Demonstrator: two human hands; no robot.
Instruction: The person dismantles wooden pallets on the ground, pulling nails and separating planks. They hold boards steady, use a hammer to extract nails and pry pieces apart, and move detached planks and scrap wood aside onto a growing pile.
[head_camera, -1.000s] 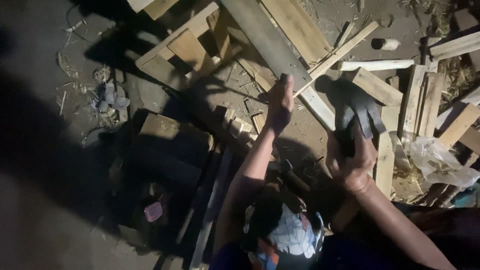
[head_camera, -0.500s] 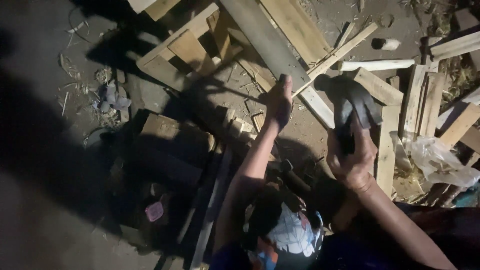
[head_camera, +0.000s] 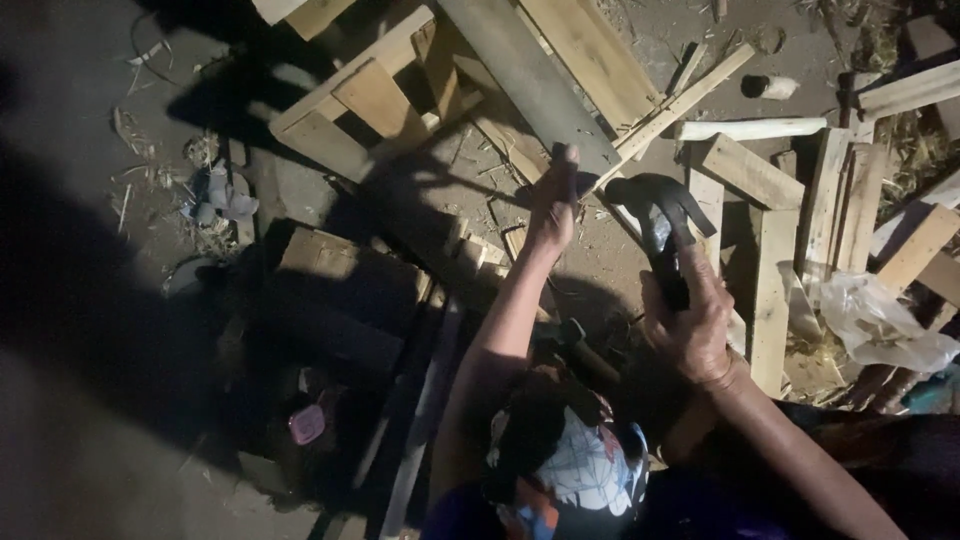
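Dirt ground (head_camera: 90, 470), strewn with wooden planks (head_camera: 770, 290) and scraps (head_camera: 215, 195).

I have 1 view only, from the head camera, looking steeply down past my own arms at the dirt ground (head_camera: 120, 440) and scattered wooden planks (head_camera: 590, 60). It sits close above both forearms, facing forward.

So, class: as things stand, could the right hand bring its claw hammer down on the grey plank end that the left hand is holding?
Probably yes. The right hand holds the claw hammer raised just beside the left hand, with open air between. The main hazard is that the left hand's fingers grip the grey plank right at that end.
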